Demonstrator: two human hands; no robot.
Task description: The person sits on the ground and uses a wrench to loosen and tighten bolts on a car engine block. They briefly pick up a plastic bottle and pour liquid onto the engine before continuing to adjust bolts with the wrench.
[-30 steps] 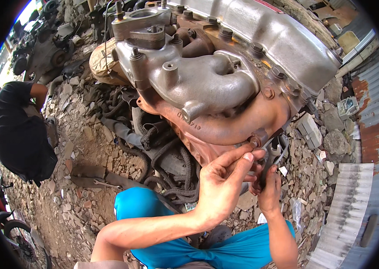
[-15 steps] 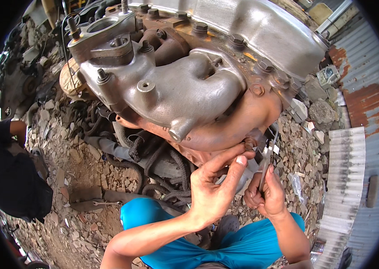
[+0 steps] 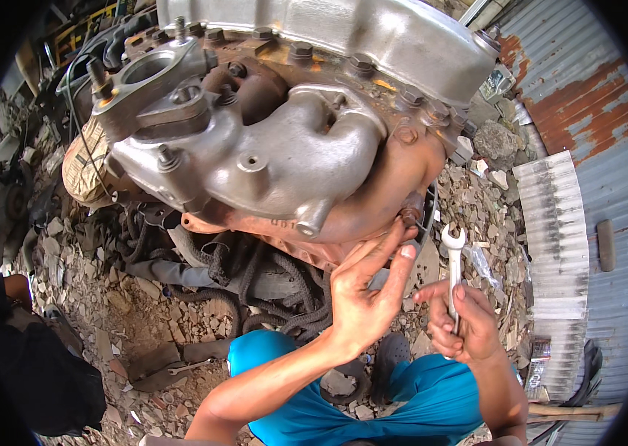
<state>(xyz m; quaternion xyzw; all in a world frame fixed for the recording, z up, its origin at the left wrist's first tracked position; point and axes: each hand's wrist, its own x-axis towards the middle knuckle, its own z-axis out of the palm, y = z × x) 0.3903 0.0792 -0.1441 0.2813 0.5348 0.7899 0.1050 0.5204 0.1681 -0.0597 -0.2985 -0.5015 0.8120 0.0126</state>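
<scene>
The right hand (image 3: 466, 323) is gripping a silver wrench (image 3: 456, 271), fingers curling round its shank, the open end standing above them. Beside it, the left hand (image 3: 362, 290) is resting half open, a rusty bolt (image 3: 410, 211) at its fingertips; whether it's pinching, I can't tell from here.

"What sort of place is this?"

"A rough repair yard, it seems: a bare engine (image 3: 273, 160) stands over rubble-strewn ground (image 3: 139, 301)."

"What else shows it?"

"A wrench (image 3: 189, 366) lying down low, dark rope-like coils (image 3: 288, 286) heaped beside the engine, and rust-patched corrugated metal sheeting (image 3: 581, 111) along the right side."
</scene>
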